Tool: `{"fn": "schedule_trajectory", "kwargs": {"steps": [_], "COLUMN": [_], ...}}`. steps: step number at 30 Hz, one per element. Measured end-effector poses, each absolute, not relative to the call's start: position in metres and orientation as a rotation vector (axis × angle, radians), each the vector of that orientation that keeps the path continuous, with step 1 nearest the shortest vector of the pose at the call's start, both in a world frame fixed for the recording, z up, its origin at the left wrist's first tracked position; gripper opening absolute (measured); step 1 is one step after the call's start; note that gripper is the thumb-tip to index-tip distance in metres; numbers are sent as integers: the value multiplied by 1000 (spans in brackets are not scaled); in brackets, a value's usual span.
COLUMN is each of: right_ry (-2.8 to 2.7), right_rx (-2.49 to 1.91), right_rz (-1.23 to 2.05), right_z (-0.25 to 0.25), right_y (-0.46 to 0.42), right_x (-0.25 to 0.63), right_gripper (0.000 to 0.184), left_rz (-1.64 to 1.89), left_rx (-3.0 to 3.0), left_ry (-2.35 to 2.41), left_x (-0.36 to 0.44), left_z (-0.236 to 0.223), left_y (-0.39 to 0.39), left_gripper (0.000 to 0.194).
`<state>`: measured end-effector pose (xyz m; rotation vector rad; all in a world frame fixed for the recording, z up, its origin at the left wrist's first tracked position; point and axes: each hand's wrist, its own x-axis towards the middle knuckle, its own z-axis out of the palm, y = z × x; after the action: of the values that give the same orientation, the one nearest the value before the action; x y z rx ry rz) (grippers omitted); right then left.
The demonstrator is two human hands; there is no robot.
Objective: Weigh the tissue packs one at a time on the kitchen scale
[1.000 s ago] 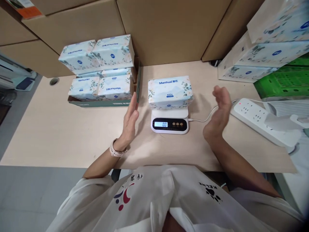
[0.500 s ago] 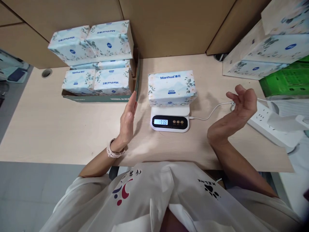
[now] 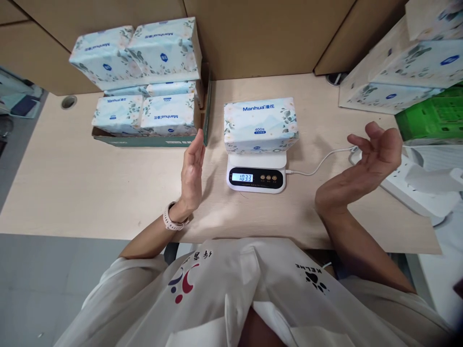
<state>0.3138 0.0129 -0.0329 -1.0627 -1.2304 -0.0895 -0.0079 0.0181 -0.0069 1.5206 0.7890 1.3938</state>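
A white and pale blue tissue pack (image 3: 260, 125) with a floral print rests on a white digital scale (image 3: 256, 180). The scale's lit display reads about 103.3. To the left of the scale, my left hand (image 3: 193, 173) is upright above the table with its fingers extended, holding nothing. My right hand (image 3: 365, 164) is raised to the right, palm turned inward and fingers apart, also with nothing in it. Neither hand touches the pack or the scale.
A green open carton (image 3: 144, 140) holding stacked tissue packs stands at the back left. More packs (image 3: 401, 72) are stacked at the right, beside a green crate (image 3: 430, 113). A white power strip (image 3: 415, 188) lies at the right. Cardboard boxes (image 3: 253, 38) line the back.
The scale reading went from 0.0 through about 173 to 103.3. My right hand moved outward to the right, away from the pack. My left hand stayed nearly in place.
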Motion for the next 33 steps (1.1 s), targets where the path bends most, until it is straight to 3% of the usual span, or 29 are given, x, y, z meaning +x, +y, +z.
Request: {"fn": "schedule_trajectory", "kwargs": {"steps": [10,22,28,33], "right_ry": [-1274,-1241,-1209,-1203], "right_rx": [-977,-1033,-1142,-1232], "right_rz": [-103,-139,-108,-50], "right_z": [-36,-35,-35,-27], "right_y": [17,17,17,10], "right_x": [318,317,318,311], "right_gripper": [78,70,80,72], "left_rz": [1344,1340,1361,1323], "left_rx": [1529,1512,1421,1417], "left_ry": [814,807,843,821], "left_x": [-9,-10,-10,-11], "left_z": [-7,-5,-10,-12], "left_y": [17,17,19,20], "left_gripper": [62,57,71,67]}}
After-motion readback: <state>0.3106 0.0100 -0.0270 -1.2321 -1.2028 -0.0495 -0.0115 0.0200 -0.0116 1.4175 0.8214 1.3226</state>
